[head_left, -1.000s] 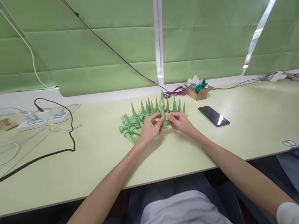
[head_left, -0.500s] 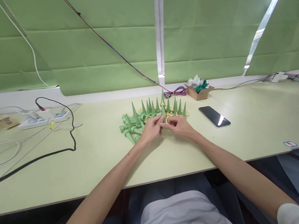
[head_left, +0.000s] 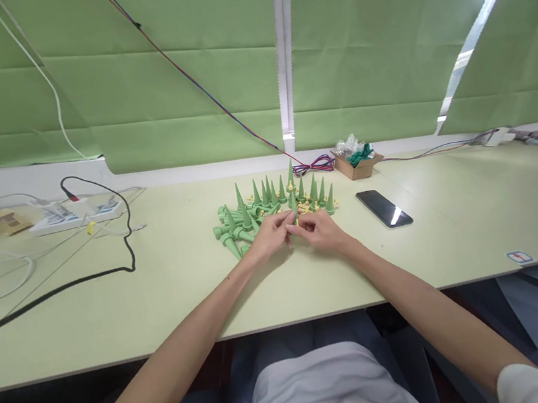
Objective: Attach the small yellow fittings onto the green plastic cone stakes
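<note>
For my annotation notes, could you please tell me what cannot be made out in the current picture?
Head view: lower part of the central green spike, hidden by the left hand and right hand.
Head view: exact shapes of the yellow pieces, too small.
Head view: rest of the black cable, cut off by the left edge.

The spikes (head_left: 247, 219) look matt plastic, the phone (head_left: 384, 208) glossy.

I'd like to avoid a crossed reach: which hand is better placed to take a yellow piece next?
Probably the right hand: the yellow pieces lie mostly just beyond it, while the left hand holds an upright green cone and sits nearer the toppled green cones.
</note>
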